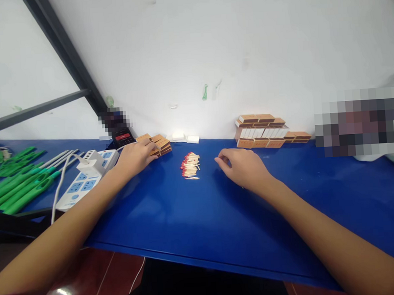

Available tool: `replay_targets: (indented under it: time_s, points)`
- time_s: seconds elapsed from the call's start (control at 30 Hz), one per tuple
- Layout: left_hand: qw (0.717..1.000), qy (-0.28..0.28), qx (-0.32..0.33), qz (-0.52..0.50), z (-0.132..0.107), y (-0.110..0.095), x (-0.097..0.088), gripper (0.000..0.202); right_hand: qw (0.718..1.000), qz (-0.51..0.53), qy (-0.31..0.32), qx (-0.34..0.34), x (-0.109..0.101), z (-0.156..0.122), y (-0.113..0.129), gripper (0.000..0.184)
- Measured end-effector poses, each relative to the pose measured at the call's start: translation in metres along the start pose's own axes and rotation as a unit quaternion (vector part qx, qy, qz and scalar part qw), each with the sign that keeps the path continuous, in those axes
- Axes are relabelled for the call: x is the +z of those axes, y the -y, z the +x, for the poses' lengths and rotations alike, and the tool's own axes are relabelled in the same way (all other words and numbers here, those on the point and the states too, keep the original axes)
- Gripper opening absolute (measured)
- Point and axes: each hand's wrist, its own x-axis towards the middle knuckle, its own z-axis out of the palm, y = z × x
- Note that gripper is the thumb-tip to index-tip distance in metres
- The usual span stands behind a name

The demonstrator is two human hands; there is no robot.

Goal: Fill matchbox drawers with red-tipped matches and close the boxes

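My left hand (138, 154) reaches into a small pile of matchboxes (163, 143) by the wall, thumb and fingers closed about one of them. To the right of that pile, loose matches (190, 165) lie in a heap on the blue table (188, 215), their red heads mostly pointing left. My right hand (244, 166) hovers just right of the matches with its fingers curled in, and I see nothing in them. A tiny pale speck shows under its palm edge, too small to name.
Stacked matchboxes (262, 131) stand against the wall at right. White pieces (193, 139) lie at the back. On the left are a power strip (88, 178) with a plugged-in charger (91, 165), a dark phone-like device (122, 138) and green-handled tools (29, 184). A black frame (67, 53) rises there.
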Motion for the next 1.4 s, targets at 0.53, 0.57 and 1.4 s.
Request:
replay_targets:
  time_s: [0.53,0.57,1.4]
  points:
    - [0.984,-0.072,-0.122,-0.11,0.017,0.041,-0.009,0.06,1.0,0.005,-0.002,-0.003,-0.002,0.001,0.0,0.028]
    - [0.982,-0.085,-0.127,-0.115,0.015,0.041,-0.011,0.061,1.0,0.004,-0.002,-0.004,-0.002,0.001,0.0,0.028]
    - [0.991,-0.101,-0.078,-0.047,-0.013,0.015,-0.003,0.047,1.0,-0.001,-0.001,-0.001,0.0,0.001,-0.001,0.027]
